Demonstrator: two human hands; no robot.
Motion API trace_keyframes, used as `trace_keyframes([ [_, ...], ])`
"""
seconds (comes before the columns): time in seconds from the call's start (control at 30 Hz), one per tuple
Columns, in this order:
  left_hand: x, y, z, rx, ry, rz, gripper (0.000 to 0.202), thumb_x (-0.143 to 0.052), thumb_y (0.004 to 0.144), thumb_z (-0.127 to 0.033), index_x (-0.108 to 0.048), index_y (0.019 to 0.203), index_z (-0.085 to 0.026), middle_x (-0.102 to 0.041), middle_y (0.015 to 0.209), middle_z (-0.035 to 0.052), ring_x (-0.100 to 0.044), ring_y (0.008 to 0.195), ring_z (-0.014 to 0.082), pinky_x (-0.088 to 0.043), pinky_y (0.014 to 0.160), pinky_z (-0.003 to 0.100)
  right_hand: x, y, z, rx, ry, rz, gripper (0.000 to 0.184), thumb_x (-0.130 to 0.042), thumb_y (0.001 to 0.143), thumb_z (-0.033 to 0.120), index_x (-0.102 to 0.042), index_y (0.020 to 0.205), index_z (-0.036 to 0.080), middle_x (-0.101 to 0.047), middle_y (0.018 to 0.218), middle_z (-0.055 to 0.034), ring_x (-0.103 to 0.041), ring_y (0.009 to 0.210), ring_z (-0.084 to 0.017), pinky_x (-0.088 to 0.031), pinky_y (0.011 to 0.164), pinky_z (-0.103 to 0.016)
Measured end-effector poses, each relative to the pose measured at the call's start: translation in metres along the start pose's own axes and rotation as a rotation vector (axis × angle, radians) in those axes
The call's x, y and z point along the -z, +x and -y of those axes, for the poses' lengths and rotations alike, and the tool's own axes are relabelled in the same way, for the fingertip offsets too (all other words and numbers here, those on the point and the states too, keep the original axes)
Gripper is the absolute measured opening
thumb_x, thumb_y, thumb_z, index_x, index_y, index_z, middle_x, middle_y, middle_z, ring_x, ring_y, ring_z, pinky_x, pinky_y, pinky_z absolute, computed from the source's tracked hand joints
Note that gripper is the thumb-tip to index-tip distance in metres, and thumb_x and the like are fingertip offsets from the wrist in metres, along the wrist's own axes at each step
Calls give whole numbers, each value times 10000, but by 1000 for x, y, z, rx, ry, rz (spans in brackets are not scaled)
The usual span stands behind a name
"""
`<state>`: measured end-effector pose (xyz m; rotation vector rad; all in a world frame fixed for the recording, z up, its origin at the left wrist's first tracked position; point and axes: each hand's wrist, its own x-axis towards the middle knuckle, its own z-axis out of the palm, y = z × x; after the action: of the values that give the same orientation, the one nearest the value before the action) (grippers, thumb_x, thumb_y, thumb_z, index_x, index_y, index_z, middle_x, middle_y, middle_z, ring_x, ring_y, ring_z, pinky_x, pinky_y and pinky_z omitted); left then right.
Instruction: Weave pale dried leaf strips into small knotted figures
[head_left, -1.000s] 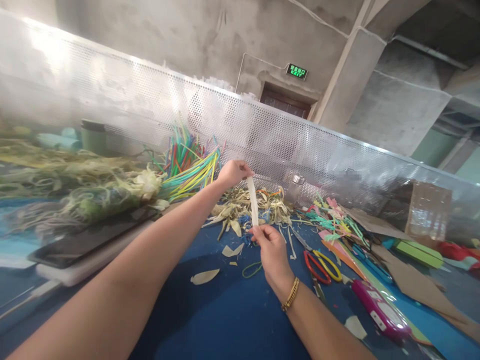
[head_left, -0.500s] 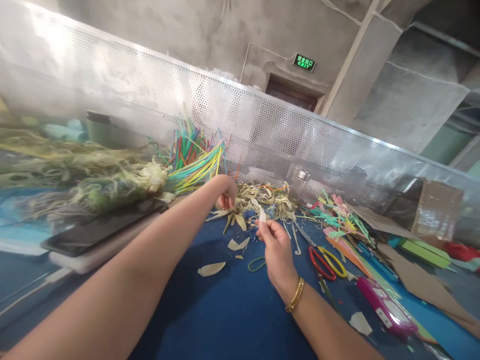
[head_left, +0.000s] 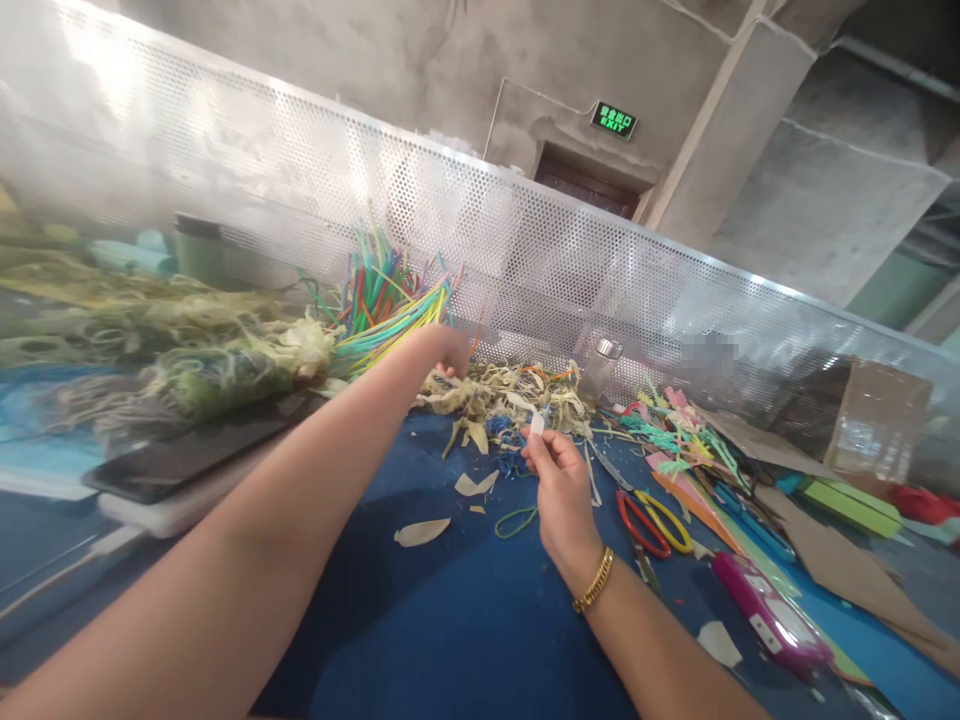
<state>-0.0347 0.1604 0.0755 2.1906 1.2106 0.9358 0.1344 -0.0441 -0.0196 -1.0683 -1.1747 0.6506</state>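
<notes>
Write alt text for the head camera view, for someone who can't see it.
A person's right hand pinches a small pale strip above a blue table, while the left hand reaches into a pile of pale husk-like scraps. Red-and-yellow scissors, colourful straws and a perforated metal screen surround them.

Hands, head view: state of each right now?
Left hand: fingers curled at the pile of pale strips; grip cannot be told.
Right hand: closed, pinching a small pale strip piece.
</notes>
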Motion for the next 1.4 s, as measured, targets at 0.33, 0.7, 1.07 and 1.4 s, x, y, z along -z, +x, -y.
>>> trace_keyframes([
  [0.33, 43, -31, -66, -43, 73, 307, 227, -703, 540, -127, -759, 741, -215, -670, 678, 13, -602, 763, 185, -423, 705, 234, 6, 7, -3, 179, -66, -28, 237, -604, 827, 413, -728, 898, 224, -611, 1212, -70, -545, 1114, -211, -412, 933, -354],
  [0.7, -13, -44, -110, -198, -222, 327, 257, -705, 686, -286, -733, 931, -214, -679, 718, 21, -634, 775, 175, -457, 706, 254, 4, 9, 1, -11, 143, 48, 289, -662, 758, 440, -729, 899, 197, -708, 970, -65, -571, 746, -149, -457, 694, -308],
  [1.07, -30, -40, -92, -24, -191, 804, 263, -814, 432, -243, -725, 679, -222, -705, 682, 38, -640, 716, 202, -483, 640, 260, 23, 33, 6, -52, 356, -112, 266, -704, 702, 387, -647, 878, 197, -654, 964, -39, -582, 755, -116, -446, 634, -244],
  [1.4, -40, -30, -82, -149, -159, 684, 121, -765, 487, -201, -654, 535, -209, -587, 490, -11, -512, 480, 125, -405, 492, 240, 22, 31, 3, -44, 292, -127, 280, -701, 687, 401, -590, 835, 191, -629, 853, -29, -565, 703, -114, -440, 597, -245],
])
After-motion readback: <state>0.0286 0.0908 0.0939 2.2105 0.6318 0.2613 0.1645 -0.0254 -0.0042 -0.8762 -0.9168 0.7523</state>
